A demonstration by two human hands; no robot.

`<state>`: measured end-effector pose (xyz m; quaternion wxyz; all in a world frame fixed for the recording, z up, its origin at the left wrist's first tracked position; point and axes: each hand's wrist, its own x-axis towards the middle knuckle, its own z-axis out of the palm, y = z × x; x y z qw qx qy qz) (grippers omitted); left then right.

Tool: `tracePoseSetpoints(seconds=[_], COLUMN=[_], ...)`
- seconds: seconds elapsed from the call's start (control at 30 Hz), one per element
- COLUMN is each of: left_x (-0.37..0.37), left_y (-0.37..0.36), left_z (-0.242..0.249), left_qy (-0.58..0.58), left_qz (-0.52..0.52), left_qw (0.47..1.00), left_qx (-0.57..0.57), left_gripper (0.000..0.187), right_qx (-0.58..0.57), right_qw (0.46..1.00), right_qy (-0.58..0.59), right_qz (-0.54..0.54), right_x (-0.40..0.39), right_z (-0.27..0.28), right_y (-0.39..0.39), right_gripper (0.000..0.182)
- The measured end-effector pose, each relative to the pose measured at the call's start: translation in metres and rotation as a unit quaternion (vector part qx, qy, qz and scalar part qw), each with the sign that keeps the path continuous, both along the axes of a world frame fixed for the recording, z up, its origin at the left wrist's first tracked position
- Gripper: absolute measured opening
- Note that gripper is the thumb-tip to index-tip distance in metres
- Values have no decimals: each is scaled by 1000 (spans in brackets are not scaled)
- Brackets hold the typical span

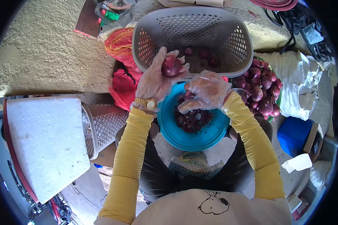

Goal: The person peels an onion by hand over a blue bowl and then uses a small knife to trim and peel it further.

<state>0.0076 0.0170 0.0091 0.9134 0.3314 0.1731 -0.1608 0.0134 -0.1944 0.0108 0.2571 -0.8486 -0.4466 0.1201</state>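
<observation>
My left hand, in a clear plastic glove with a gold watch at the wrist, holds a red onion up in front of the grey plastic basket. My right hand, also gloved, hovers over the blue bowl with fingers curled around something dark that I cannot make out. The bowl holds purple onion skins. A few peeled onions lie inside the grey basket.
A heap of unpeeled red onions sits right of the bowl beside a white sack. Red mesh bags lie at left. A second grey basket and a white foam box stand nearby. A blue container is right.
</observation>
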Motion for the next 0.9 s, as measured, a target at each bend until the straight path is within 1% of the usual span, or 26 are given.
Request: tracePoseSetpoints(seconds=[0.03,0.17,0.23,0.3,0.37,0.4,0.43,0.53,0.6,0.67,0.73,0.77,0.83,0.87,0.9], left_x=[0,0,-1,0,0,0,0,0,-3,0,2,2,1,0,-1], left_y=[0,2,4,5,5,5,5,2,-3,1,3,3,1,-2,-6], left_z=[-1,-3,-5,-10,-10,-9,-9,-3,3,-12,-16,-17,-16,-16,-16], left_qy=[-1,-7,-16,-37,-34,-31,-31,-32,-32,-36,-39,-40,-40,-38,-36], left_qz=[1,-1,-5,-10,-5,0,0,-16,20,19,18,11,3,15,26], left_qw=[1000,999,999,995,995,994,994,995,999,998,997,996,994,995,996], left_qx=[0,-36,-51,-90,-96,-102,-102,-98,-27,-46,-65,-83,-102,-89,-77], left_gripper=[53,56,56,55,52,50,50,45,40,38,36,35,34,34,35], right_qx=[49,23,30,25,20,10,1,-4,0,4,59,59,126,126,96], right_qw=[999,1000,999,999,999,1000,1000,1000,1000,1000,987,987,971,971,970], right_qy=[7,-2,18,20,22,5,-13,-1,8,16,-53,-53,81,81,75], right_qz=[-12,1,-17,-22,-27,-26,-25,-7,-12,-16,-142,-142,-186,-187,-209], right_x=[0,2,1,2,4,4,4,4,5,5,3,3,5,5,5], right_z=[0,4,2,0,-1,-1,-1,8,13,12,8,11,27,26,25], right_y=[-2,-1,1,2,2,2,2,-2,-2,0,6,5,4,5,5], right_gripper=[62,63,62,63,63,64,65,68,69,71,66,66,70,70,70])
